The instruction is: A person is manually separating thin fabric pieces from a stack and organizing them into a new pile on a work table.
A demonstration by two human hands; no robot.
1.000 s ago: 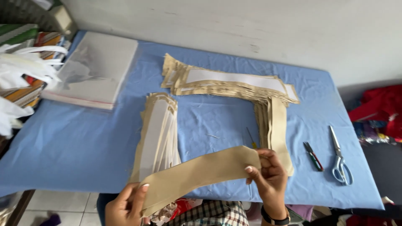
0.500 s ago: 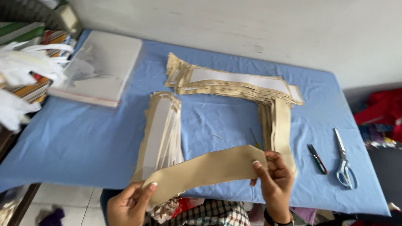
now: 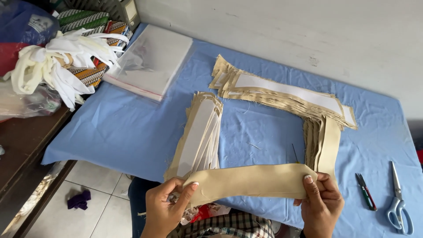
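I hold a curved beige fabric strip (image 3: 251,180) stretched between both hands over the near edge of the blue-covered table (image 3: 132,132). My left hand (image 3: 165,207) pinches its left end and my right hand (image 3: 321,202) pinches its right end. Just beyond the strip lies a stack of beige strips with white lining (image 3: 199,132) on the left. A second beige stack (image 3: 324,141) lies on the right. A long stack of lined strips (image 3: 282,92) runs across the far side.
A clear plastic bag of white sheets (image 3: 150,61) lies at the table's far left. Small thread snips (image 3: 365,191) and blue-handled scissors (image 3: 398,200) lie at the right. White fabric strips (image 3: 57,66) and patterned cloth pile on a dark side table (image 3: 22,150) at left.
The view has shifted left and down, showing more of the side table. Both hands still hold the strip, now flatter and spread wider between them.
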